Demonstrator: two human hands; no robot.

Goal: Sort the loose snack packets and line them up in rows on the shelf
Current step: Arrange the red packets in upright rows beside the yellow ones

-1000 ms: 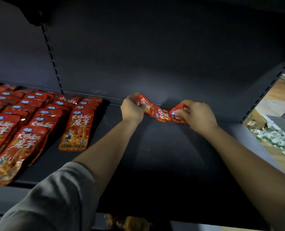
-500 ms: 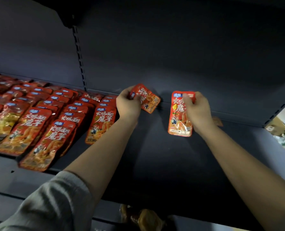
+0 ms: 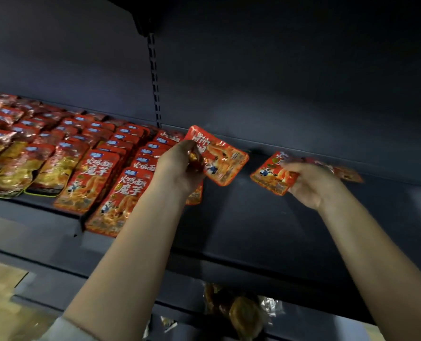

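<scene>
Above the shelf's back edge, left hand and right hand each grip a packet, ready for the rows.

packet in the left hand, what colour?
Red-orange with white lettering and a food picture, on the packet held by the left hand; head view.

Rows of snack packets are lying on the shelf, filling its left end from back wall to front edge. Left hand is holding one packet just right of the rows; right hand is holding another packet farther right, near the back edge.
</scene>
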